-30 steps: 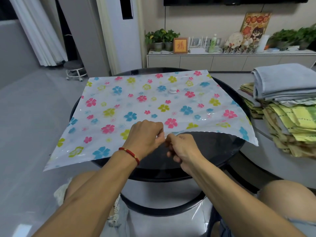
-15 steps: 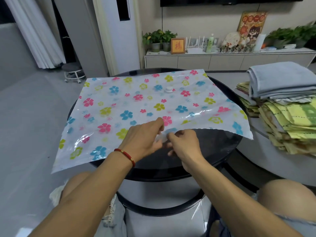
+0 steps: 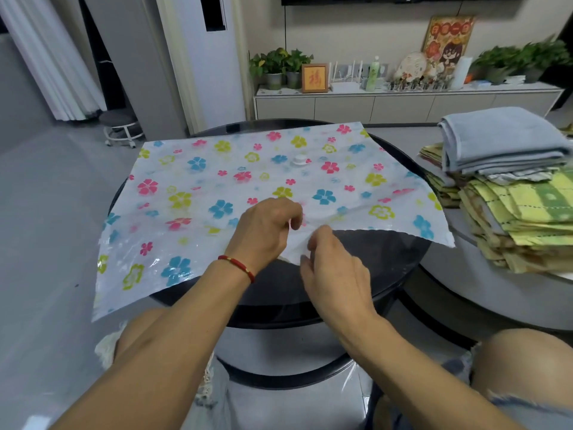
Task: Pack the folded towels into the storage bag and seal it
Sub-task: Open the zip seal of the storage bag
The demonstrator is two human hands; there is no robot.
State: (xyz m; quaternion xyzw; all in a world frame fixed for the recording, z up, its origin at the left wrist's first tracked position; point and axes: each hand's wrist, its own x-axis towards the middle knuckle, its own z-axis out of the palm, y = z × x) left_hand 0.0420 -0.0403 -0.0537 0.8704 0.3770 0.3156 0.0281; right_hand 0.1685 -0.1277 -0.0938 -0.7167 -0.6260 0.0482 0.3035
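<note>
A flat storage bag [image 3: 217, 181] printed with coloured flowers lies across a round black table [image 3: 387, 268], with a white valve cap [image 3: 300, 159] on top. At the middle of the bag's near edge my left hand [image 3: 263, 234] pinches the plastic and lifts it slightly. Just to its right my right hand [image 3: 331, 268] pinches the same edge, and the plastic bunches up between the two hands. A stack of folded towels [image 3: 508, 197], grey-blue ones on yellow-green ones, sits on a grey surface at the right, apart from both hands.
The bag's left side overhangs the table rim. My knees sit under the near rim. A low grey round table [image 3: 483, 293] bearing the towels stands to the right. Behind are a white cabinet [image 3: 403, 103] with plants and ornaments, and a small stool [image 3: 119, 125] at the back left.
Both hands have slid a little farther onto the bag's near edge and gathered it. The plastic there now wrinkles and lifts between the fingers.
</note>
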